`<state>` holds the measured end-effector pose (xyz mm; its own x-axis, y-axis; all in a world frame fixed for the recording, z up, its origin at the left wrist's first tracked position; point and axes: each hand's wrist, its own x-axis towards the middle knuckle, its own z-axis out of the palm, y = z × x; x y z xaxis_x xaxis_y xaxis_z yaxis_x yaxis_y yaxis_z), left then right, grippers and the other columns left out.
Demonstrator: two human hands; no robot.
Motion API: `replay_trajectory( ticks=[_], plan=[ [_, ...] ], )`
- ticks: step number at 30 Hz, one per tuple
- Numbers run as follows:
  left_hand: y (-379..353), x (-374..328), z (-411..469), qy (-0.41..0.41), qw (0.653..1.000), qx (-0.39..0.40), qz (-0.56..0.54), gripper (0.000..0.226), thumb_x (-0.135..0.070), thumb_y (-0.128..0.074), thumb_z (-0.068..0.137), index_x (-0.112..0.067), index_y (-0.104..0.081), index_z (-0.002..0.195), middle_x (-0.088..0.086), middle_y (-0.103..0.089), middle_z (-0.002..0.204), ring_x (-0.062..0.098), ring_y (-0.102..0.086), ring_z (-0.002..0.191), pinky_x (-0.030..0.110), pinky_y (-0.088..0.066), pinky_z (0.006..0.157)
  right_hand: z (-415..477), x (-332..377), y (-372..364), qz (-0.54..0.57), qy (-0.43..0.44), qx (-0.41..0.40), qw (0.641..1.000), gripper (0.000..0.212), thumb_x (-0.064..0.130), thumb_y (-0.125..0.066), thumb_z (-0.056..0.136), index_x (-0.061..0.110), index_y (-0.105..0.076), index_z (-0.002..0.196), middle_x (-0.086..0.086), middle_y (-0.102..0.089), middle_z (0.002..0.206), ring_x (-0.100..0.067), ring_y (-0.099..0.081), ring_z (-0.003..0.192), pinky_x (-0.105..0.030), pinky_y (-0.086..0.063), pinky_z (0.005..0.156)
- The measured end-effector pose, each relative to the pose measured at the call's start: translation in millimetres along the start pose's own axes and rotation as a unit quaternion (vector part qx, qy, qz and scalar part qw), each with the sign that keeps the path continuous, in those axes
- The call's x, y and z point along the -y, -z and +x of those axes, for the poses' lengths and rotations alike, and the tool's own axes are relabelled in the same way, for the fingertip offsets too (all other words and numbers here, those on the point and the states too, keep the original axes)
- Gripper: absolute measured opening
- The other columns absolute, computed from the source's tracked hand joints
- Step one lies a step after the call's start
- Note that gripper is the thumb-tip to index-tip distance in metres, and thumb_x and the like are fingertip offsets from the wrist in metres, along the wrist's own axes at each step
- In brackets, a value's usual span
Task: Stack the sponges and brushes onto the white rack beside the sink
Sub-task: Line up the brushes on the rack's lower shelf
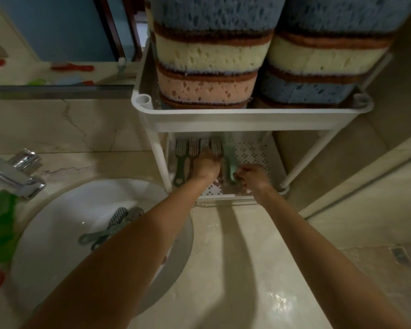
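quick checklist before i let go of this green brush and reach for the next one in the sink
1. Grip: the right hand pinches the pale green plastic brush at its handle end: ok.
2. That brush lying flat on the perforated white lower shelf: cannot tell, blurred.
3. The left hand rests on the row of brushes: ok; whether it grips one: cannot tell.
4. Bare shelf to the right of the green brush: ok.
5. All brushes out of the white sink basin: not ok, grey-green brushes lie there.
6. The stacked sponges sit within the top tier: ok.
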<state>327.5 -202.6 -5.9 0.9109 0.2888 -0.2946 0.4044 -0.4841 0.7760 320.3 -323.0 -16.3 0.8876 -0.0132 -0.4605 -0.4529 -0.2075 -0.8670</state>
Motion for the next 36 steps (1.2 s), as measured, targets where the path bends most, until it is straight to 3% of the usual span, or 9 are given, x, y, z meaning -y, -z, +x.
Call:
replay_trajectory(
  ticks=[2, 5, 8, 10, 15, 17, 23, 29, 36],
  plan=[
    [0.4, 10.1, -2.5, -0.081, 0.989, 0.025, 0.123, 0.031, -0.011, -0.035, 0.099, -0.004, -0.049, 0.125, 0.018, -0.06, 0.12, 0.03, -0.058, 0.103, 0.029, -0.04, 0.08, 8.7, -2.7, 10.3, -0.024, -0.021, -0.04, 0.999, 0.029, 0.001, -0.048, 0.092, 0.018, -0.053, 0.069, -0.003, -0.053, 0.069, -0.008, -0.046, 0.052, -0.015, -0.038, 0.041],
    [-2.7, 31.0, 3.7, -0.133, 0.958, 0.096, 0.236, 0.044, -0.014, -0.034, 0.098, -0.01, -0.034, 0.142, 0.019, -0.042, 0.143, 0.035, -0.039, 0.132, 0.04, -0.033, 0.109, 21.9, -7.1, 17.8, -0.094, -0.026, -0.065, 0.993, 0.016, 0.004, -0.045, 0.094, 0.012, -0.056, 0.103, -0.007, -0.052, 0.099, -0.01, -0.047, 0.066, -0.006, -0.043, 0.046],
    [0.6, 43.9, 2.9, -0.155, 0.925, 0.186, 0.293, 0.054, -0.023, -0.028, 0.101, -0.018, -0.009, 0.152, 0.006, -0.005, 0.16, 0.029, 0.0, 0.148, 0.048, -0.005, 0.121, 29.8, -10.6, 16.5, -0.312, -0.019, -0.099, 0.945, 0.031, 0.008, -0.03, 0.1, 0.001, -0.049, 0.122, -0.014, -0.055, 0.124, -0.025, -0.056, 0.109, -0.022, -0.042, 0.094],
    [3.1, 47.8, -0.7, -0.159, 0.91, 0.216, 0.316, 0.055, -0.029, -0.025, 0.102, -0.019, -0.004, 0.152, 0.005, 0.001, 0.161, 0.024, 0.006, 0.148, 0.047, 0.0, 0.121, 33.2, -11.5, 12.9, -0.431, 0.017, -0.082, 0.899, 0.033, 0.01, -0.027, 0.101, 0.001, -0.046, 0.126, -0.017, -0.052, 0.13, -0.028, -0.051, 0.12, -0.032, -0.037, 0.102],
    [4.8, 48.3, -0.9, -0.14, 0.891, 0.231, 0.365, 0.055, -0.033, -0.018, 0.102, -0.015, -0.002, 0.152, 0.005, 0.008, 0.16, 0.022, 0.009, 0.148, 0.044, 0.001, 0.122, 35.1, -10.6, 4.7, -0.343, 0.027, -0.078, 0.936, 0.034, 0.019, -0.027, 0.102, 0.005, -0.056, 0.114, -0.018, -0.058, 0.119, -0.028, -0.055, 0.11, -0.032, -0.041, 0.093],
    [5.9, 48.1, -0.4, -0.142, 0.89, 0.231, 0.366, 0.055, -0.033, -0.018, 0.102, -0.016, -0.003, 0.152, 0.004, 0.007, 0.16, 0.022, 0.009, 0.148, 0.044, 0.0, 0.122, 35.8, -14.4, 4.2, -0.371, 0.045, -0.077, 0.924, 0.031, 0.019, -0.027, 0.103, 0.012, -0.056, 0.109, -0.019, -0.056, 0.119, -0.028, -0.054, 0.109, -0.03, -0.038, 0.09],
    [6.3, 49.4, 0.4, -0.145, 0.879, 0.237, 0.388, 0.057, -0.03, -0.02, 0.102, -0.015, 0.004, 0.152, 0.004, 0.013, 0.16, 0.023, 0.012, 0.148, 0.043, 0.002, 0.122, 35.8, -14.6, 4.2, -0.424, 0.065, -0.07, 0.9, 0.034, 0.011, -0.032, 0.1, 0.005, -0.047, 0.13, -0.017, -0.051, 0.135, -0.031, -0.049, 0.123, -0.029, -0.036, 0.1],
    [6.5, 46.6, -1.4, -0.143, 0.886, 0.224, 0.38, 0.056, -0.023, -0.024, 0.102, -0.014, 0.001, 0.151, 0.004, 0.011, 0.16, 0.021, 0.01, 0.148, 0.04, 0.001, 0.122, 33.6, -13.0, 1.3, -0.482, 0.077, -0.073, 0.87, 0.03, 0.015, -0.032, 0.101, 0.007, -0.049, 0.124, -0.015, -0.058, 0.121, -0.029, -0.056, 0.109, -0.03, -0.041, 0.089],
    [10.8, 47.7, -15.3, -0.15, 0.915, 0.181, 0.329, 0.065, -0.006, -0.034, 0.097, -0.013, 0.0, 0.151, 0.008, 0.003, 0.16, 0.022, 0.003, 0.149, 0.039, -0.004, 0.122, 23.0, -17.2, 1.6, -0.415, 0.106, -0.118, 0.896, 0.03, 0.008, -0.039, 0.097, 0.003, -0.05, 0.124, -0.019, -0.057, 0.124, -0.032, -0.054, 0.114, -0.036, -0.04, 0.101]
  ],
)
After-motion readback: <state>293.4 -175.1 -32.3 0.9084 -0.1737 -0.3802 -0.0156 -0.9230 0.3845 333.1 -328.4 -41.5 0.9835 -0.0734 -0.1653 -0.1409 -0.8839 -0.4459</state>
